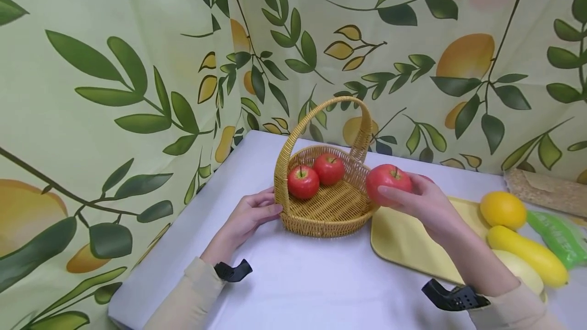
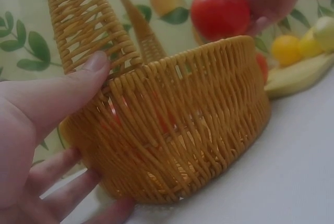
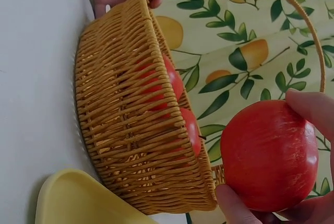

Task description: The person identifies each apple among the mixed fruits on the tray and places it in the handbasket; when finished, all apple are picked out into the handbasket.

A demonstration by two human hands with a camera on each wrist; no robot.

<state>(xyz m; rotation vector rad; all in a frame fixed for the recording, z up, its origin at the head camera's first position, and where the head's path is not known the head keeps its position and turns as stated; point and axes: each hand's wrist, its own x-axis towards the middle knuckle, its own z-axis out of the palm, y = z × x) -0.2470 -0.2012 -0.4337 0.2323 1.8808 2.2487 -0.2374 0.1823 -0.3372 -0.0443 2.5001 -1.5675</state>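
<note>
Currently, the right hand (image 1: 426, 200) grips a red apple (image 1: 385, 180) by the right rim of a wicker basket (image 1: 327, 228), while the left hand's (image 1: 249, 218) spread fingers touch its left side. Its tall handle (image 1: 364, 129) arches across, left of that fruit, over 2 more apples (image 1: 303, 187); rightward lie a yellow tray (image 1: 408, 238), an orange (image 1: 503, 210) and a green packet (image 1: 559, 236).

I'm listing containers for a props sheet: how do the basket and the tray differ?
The basket is woven and golden brown; the tray is smooth and pale yellow.
The basket has a tall arched handle; no handle shows on the tray.
The basket is rounded, while the tray has straight edges meeting at a rounded corner.
Both stand on the white table.
</note>
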